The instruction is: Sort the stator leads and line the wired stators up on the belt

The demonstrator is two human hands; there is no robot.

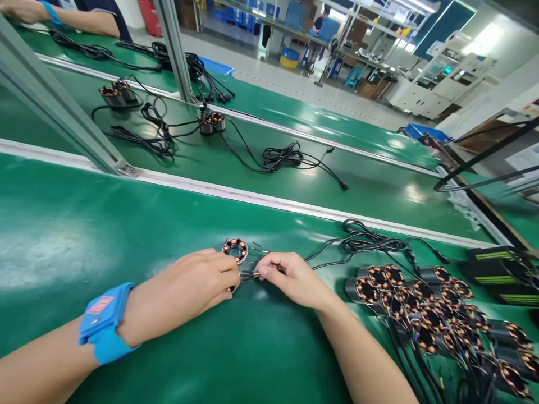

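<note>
My left hand, with a blue wrist strap on its wrist, is closed with its fingers curled downward. A copper-wound motor stator shows only partly beneath these fingers. Just beyond them a second stator faces up, its ring of copper coils visible. My right hand pinches thin coloured wires between thumb and index finger, their ends pointing at the left hand. Another set of stripped wire ends sticks out above the right fingers. Whether the wires touch the stator cannot be made out.
Several stators stand crowded at the right, with wires trailing. A coiled black cable lies behind my right hand. Green-striped black parts sit at the far right. Metal rails cross the bench; a co-worker's arm shows top left.
</note>
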